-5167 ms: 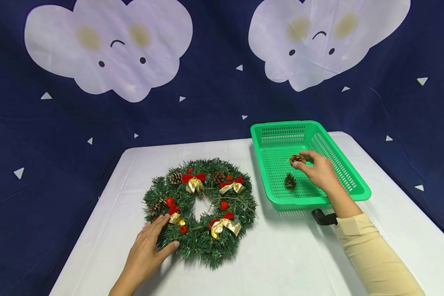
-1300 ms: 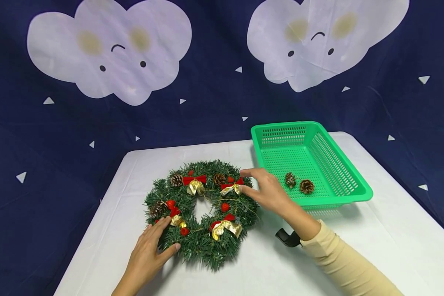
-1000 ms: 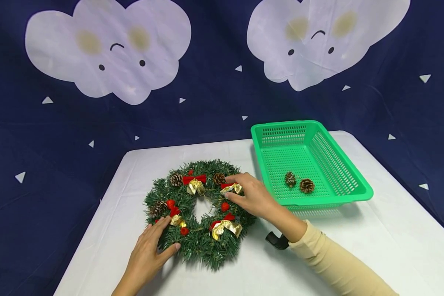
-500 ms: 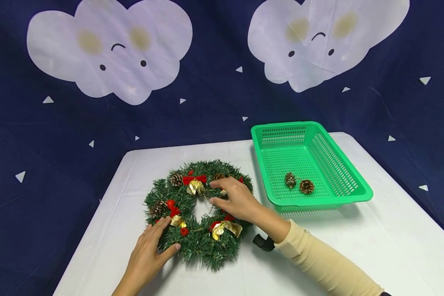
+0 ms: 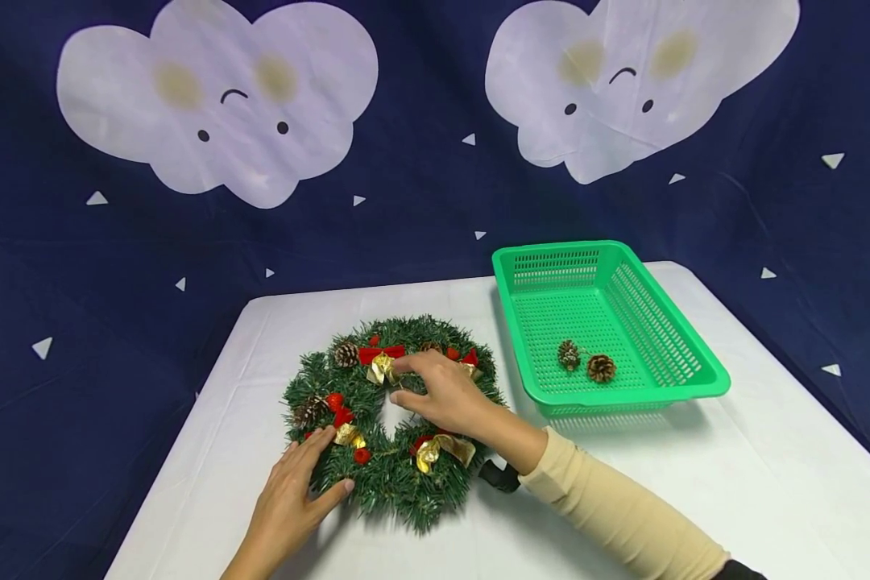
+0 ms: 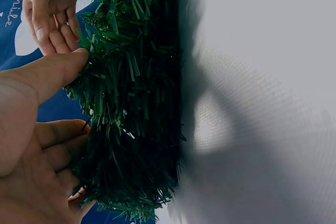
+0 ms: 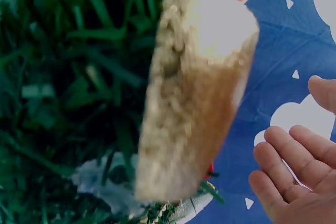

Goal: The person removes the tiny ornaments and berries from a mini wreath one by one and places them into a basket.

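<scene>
My right grip (image 5: 442, 391) covers part of the Christmas wreath (image 5: 406, 491), hiding most of one pinecone (image 5: 431, 346) and some of the red-and-gold bow (image 5: 470, 359) beyond it. Whether it touches the gold-tailed bow (image 5: 381, 367) ahead, I can't tell. My sleeve (image 5: 616, 507) and the counter (image 5: 551, 532) run off the bottom edge. At my right wrist, a gold ribbon (image 7: 184, 114) blurs; my left wrist's view crops the wreath's top.

A narrow strip of bench (image 5: 505, 366) is running between the wreath (image 5: 399, 487) and the green basket (image 5: 631, 395), the right forearm (image 5: 518, 441) crossing it. The basket is opening upward, its walls enclosing two pinecones (image 5: 601, 369). The left hand (image 5: 290, 491) is obstructing the wreath's near-left edge.
</scene>
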Tool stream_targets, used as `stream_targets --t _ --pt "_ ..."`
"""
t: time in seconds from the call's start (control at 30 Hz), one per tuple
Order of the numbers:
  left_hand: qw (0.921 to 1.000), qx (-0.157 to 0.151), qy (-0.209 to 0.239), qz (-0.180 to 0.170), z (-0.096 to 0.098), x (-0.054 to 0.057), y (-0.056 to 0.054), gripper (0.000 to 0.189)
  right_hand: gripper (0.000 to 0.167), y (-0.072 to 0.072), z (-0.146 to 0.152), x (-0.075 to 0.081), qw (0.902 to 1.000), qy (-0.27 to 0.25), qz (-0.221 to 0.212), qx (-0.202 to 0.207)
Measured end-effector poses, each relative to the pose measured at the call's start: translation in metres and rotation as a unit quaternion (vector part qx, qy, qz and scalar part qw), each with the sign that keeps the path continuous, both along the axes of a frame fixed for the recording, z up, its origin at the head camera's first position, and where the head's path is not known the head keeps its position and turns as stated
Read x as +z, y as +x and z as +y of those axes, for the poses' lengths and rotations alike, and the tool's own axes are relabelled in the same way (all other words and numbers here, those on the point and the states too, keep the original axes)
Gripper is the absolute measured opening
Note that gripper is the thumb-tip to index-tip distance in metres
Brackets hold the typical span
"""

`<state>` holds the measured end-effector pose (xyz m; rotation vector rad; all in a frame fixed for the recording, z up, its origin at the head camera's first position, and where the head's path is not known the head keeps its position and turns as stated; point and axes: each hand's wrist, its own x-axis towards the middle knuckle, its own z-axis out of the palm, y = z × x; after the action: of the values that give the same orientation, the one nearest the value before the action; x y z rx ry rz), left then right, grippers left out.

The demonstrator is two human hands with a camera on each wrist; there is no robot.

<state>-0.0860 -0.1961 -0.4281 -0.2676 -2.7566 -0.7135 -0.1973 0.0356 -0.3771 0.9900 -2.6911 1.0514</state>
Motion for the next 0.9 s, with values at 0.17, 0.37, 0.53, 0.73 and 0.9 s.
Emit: stream_targets --t 0.17,0.37,0.53,0.73,0.9 --pt "1.0000 -0.001 -0.002 0.003 0.000 0.000 0.000 0.075 0.044 0.000 -0.005 0.000 1.0000 -0.002 -0.004 0.004" --pt "0.9999 -0.002 -0.006 0.013 0.000 -0.001 0.000 0.075 0.046 0.000 -0.010 0.001 0.9998 -0.007 -0.014 0.010" --pt "0.9998 -0.002 -0.008 0.017 0.000 -0.001 -0.001 0.075 0.046 -0.001 -0.018 0.003 0.9997 -0.006 -0.020 0.012" --pt "1.0000 0.000 -0.007 0.001 0.000 -0.001 -0.001 0.075 0.047 -0.001 -0.029 0.004 0.9996 0.006 -0.023 0.016" --pt "1.0000 0.000 -0.005 -0.004 0.000 -0.001 -0.001 0.075 0.049 -0.004 -0.036 0.005 0.9993 0.017 -0.026 0.019"
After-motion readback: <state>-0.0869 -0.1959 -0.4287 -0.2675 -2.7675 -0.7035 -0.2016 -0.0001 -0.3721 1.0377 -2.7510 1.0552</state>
